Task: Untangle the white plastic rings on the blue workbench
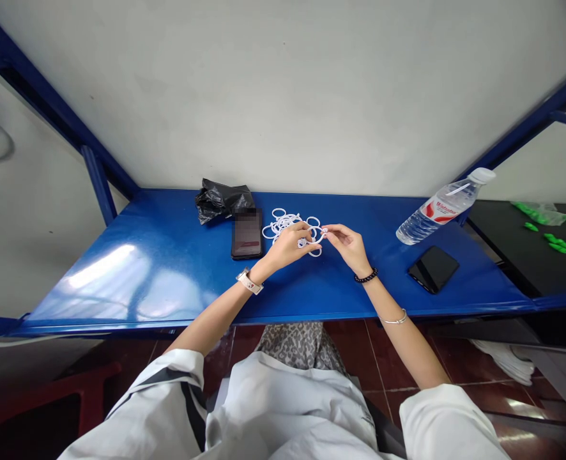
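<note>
While the right grip (pixel 351 246) pinches a white ring (pixel 324 231) at its edge, the left grip (pixel 290 247) curls over the pile (pixel 281 222) just beside it, whether pinching any I cannot tell; these thin, round, white loops overlap on the blue table (pixel 182 236)

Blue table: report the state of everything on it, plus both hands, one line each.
White rings, loosely heaped
Left hand, fingers curled over the rings, exact grip unclear
Right hand, pinching one of the rings
Black bag, crumpled
Phone beside the bag, flat, screen blurred
Bottle, cap on
Phone near the bottle, flat, screen dark
</note>
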Motion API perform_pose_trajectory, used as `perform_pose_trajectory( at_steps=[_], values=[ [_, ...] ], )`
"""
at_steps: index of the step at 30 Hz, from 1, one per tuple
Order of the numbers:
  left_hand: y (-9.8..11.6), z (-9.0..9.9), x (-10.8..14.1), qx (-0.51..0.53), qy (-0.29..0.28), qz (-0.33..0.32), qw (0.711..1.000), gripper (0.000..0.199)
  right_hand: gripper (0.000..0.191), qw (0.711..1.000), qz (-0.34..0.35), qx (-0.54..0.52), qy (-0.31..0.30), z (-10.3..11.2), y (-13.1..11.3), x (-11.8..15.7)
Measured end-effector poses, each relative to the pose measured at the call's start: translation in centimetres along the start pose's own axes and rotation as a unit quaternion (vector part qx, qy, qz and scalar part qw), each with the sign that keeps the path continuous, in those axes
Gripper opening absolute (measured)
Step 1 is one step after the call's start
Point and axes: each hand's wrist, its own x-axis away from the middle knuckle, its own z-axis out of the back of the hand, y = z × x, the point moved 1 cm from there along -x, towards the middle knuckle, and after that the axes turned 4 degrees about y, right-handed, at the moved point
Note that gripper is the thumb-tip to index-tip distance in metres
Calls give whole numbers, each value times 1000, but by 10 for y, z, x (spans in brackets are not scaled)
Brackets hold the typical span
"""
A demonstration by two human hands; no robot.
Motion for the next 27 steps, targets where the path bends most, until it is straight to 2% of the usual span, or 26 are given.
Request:
perform_pose_trajectory(
  at_steps=[6, 12, 21, 27],
  values=[
    [5, 0, 0, 3, -9, 0, 1000, 38, 33, 999, 28, 22, 16, 1, 1, -1],
    [13, 1, 0, 42, -18, 26, 999, 31, 34, 999, 40, 19, 2, 1, 0, -1],
    [15, 0, 0, 140, -18, 76, 987, 47, 35, 998, 51, -9, -32, 0, 1, -1],
    [16, 1, 0, 210, -32, 87, 973, 50, 38, 998, 47, -22, -46, 0, 0, -1]
  ],
)
